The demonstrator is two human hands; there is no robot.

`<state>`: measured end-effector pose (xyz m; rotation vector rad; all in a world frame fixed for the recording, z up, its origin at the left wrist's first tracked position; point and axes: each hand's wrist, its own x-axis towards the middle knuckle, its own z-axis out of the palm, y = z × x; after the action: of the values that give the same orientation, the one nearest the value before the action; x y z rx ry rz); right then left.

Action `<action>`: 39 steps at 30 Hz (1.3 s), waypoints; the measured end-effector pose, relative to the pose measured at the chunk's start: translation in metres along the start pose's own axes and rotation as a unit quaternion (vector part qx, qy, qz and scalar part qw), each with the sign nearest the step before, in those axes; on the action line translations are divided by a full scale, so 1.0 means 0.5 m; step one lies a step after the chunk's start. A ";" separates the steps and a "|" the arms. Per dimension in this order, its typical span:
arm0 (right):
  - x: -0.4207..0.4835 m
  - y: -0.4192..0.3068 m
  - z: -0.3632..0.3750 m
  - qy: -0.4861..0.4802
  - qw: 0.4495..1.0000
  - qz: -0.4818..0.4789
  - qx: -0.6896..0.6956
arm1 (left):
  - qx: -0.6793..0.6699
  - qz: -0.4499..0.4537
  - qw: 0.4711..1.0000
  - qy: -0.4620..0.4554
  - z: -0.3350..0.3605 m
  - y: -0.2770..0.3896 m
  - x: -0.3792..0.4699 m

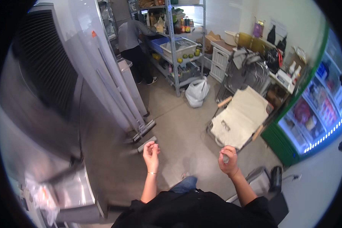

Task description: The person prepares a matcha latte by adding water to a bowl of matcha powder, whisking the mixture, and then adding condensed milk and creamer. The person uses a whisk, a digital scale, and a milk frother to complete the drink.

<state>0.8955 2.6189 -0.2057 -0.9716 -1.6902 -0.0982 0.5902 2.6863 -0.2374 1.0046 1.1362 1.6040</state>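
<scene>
My left hand (152, 152) is raised over the floor with its fingers curled and nothing visible in it; a squeegee or broom head (146, 144) shows on the floor behind it. My right hand (228, 159) is held up with thumb and fingers bent towards each other, and no object shows in it. Beyond the right hand stands a folding chair with a cream fabric seat (239, 114) and wooden armrests. A pair of glasses (225, 125) lies on the fabric.
Ahead, a metal shelving unit (175, 65) holds bottles, crates and fruit, with a white plastic bag (197, 91) on the floor beside it. Another person (129, 37) bends at the shelves. A green-framed display fridge (287, 142) stands right; a metal counter (74, 191) is at lower left.
</scene>
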 end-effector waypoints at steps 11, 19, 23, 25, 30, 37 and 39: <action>0.219 0.686 0.095 0.180 0.919 0.317 -0.149 | 0.017 0.300 0.944 -0.140 0.500 0.150 1.055; 0.848 1.121 0.531 0.069 0.981 0.177 0.043 | -0.079 0.067 0.990 -0.095 0.680 0.199 1.738; 1.269 1.225 0.776 -0.077 0.995 -0.037 -0.054 | 0.003 0.136 0.986 -0.096 0.716 0.213 2.025; 1.429 1.285 0.893 -0.061 0.991 -0.090 -0.075 | 0.027 0.185 0.979 -0.077 0.738 0.213 2.151; 1.630 1.453 1.111 0.034 0.999 0.031 -0.008 | 0.063 0.264 0.959 -0.084 0.796 0.134 2.549; 1.584 1.514 1.180 0.206 0.970 0.114 0.055 | 0.271 0.286 0.919 -0.018 0.877 0.053 3.090; 1.606 1.486 1.201 0.200 0.972 0.101 0.069 | 0.434 0.293 0.852 -0.009 0.911 0.066 3.194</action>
<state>0.8818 3.8576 -0.0533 -0.9413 -1.2077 -0.0374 0.5899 4.3151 0.0883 2.1147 1.7059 1.4922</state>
